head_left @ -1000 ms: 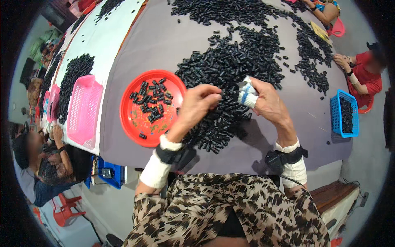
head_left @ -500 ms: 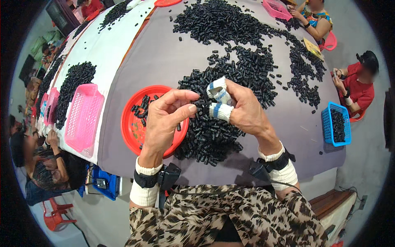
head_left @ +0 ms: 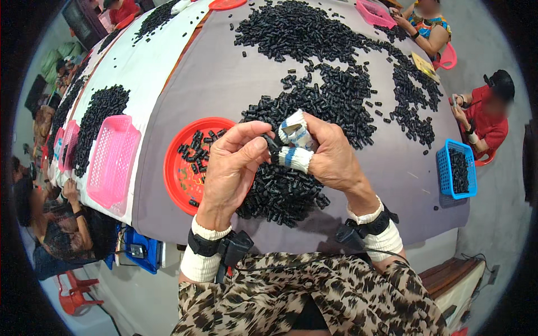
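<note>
Over the table, my left hand (head_left: 230,168) pinches a small black cylindrical part (head_left: 271,144) between thumb and forefinger. My right hand (head_left: 336,159) meets it from the other side, fingers closed at the same part. White finger covers with blue stripes (head_left: 296,157) wrap my right thumb and forefinger, hiding their tips partly. Beneath and beyond my hands spreads a heap of similar black parts (head_left: 286,196). Partly behind my left hand is a round red basin (head_left: 172,173) with several black parts inside.
Another large heap (head_left: 297,31) lies at the far side of the grey-covered table (head_left: 157,207). A pink basket (head_left: 112,162) stands at left, a blue basket (head_left: 457,168) with black parts at right. People sit along the right side (head_left: 490,112) and left side (head_left: 61,224).
My hands have drawn closer together at the black part, the right one shifting slightly left. My left wrist has moved a little to the right, showing more of the basin.
</note>
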Available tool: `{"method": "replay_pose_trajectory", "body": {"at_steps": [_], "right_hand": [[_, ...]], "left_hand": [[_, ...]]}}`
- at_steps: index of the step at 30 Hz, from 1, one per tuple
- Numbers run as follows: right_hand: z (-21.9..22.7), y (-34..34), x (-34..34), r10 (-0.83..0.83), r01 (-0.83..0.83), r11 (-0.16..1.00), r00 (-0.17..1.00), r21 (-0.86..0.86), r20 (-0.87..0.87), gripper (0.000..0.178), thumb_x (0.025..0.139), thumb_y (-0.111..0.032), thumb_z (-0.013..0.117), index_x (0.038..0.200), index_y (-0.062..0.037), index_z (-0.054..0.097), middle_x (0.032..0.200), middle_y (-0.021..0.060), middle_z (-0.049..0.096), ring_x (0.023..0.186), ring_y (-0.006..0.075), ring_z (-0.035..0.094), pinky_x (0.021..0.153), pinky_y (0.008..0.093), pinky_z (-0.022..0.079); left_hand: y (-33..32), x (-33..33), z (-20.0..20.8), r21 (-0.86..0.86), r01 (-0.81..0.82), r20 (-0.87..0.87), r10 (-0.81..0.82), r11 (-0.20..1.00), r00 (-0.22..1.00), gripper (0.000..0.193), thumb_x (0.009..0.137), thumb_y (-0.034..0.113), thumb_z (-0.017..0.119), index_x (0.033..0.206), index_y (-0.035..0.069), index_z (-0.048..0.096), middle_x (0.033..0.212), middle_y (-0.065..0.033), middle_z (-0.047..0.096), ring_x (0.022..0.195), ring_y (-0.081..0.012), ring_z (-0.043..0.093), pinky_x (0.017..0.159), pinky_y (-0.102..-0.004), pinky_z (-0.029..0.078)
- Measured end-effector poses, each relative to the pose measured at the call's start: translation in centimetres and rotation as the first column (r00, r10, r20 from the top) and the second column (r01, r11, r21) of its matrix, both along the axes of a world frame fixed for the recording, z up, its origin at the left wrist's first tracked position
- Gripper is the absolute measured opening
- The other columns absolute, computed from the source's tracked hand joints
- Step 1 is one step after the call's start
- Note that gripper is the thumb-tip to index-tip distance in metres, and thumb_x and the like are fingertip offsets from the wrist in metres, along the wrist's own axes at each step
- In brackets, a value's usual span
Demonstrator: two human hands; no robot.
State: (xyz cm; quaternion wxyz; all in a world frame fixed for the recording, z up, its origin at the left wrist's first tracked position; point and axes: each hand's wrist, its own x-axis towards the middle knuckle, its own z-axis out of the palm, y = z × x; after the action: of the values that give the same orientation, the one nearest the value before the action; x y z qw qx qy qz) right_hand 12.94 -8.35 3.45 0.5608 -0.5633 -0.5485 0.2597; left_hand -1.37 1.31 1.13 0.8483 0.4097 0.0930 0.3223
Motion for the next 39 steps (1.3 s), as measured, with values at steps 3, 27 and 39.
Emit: {"method": "replay_pose_trajectory", "body": {"at_steps": [3, 27, 39], "right_hand": [[0.2, 0.0, -0.2, -0.013, 0.013, 1.0, 1.0, 0.007, 0.022, 0.021, 0.074, -0.013, 0.069, 0.084, -0.0026, 0.053, 0.062, 0.001, 0.052, 0.057, 0.0053, 0.044, 0.051, 0.0242, 0.039], [0.1, -0.4, -0.1, -0.087, 0.087, 0.996, 0.99, 0.003, 0.111, 0.031, 0.071, -0.021, 0.072, 0.077, -0.0015, 0.049, 0.06, 0.0106, 0.057, 0.048, 0.0154, 0.049, 0.047, 0.03, 0.041], [0.4, -0.3, 0.5, -0.026, 0.029, 0.998, 0.999, -0.063, 0.039, 0.032, 0.07, -0.024, 0.073, 0.078, -0.0008, 0.053, 0.064, 0.0094, 0.057, 0.055, 0.0126, 0.05, 0.052, 0.0299, 0.043]], "left_hand": [[-0.1, 0.3, -0.3, -0.09, 0.081, 0.053, -0.077, 0.993, 0.996, 0.024, 0.084, 0.006, 0.059, 0.106, -0.001, 0.057, 0.097, -0.0085, 0.061, 0.087, -0.0131, 0.057, 0.076, -0.0258, 0.047], [-0.9, 0.6, 0.8, -0.097, 0.054, 0.004, -0.054, 0.994, 0.999, 0.024, 0.081, 0.002, 0.059, 0.104, -0.003, 0.056, 0.09, -0.0072, 0.06, 0.082, -0.0138, 0.058, 0.076, -0.0256, 0.047], [-0.9, 0.5, 0.1, -0.103, 0.048, 0.059, -0.042, 0.994, 0.997, 0.028, 0.086, 0.006, 0.054, 0.112, -0.005, 0.052, 0.097, -0.0101, 0.06, 0.092, -0.014, 0.058, 0.085, -0.0275, 0.047]]}}
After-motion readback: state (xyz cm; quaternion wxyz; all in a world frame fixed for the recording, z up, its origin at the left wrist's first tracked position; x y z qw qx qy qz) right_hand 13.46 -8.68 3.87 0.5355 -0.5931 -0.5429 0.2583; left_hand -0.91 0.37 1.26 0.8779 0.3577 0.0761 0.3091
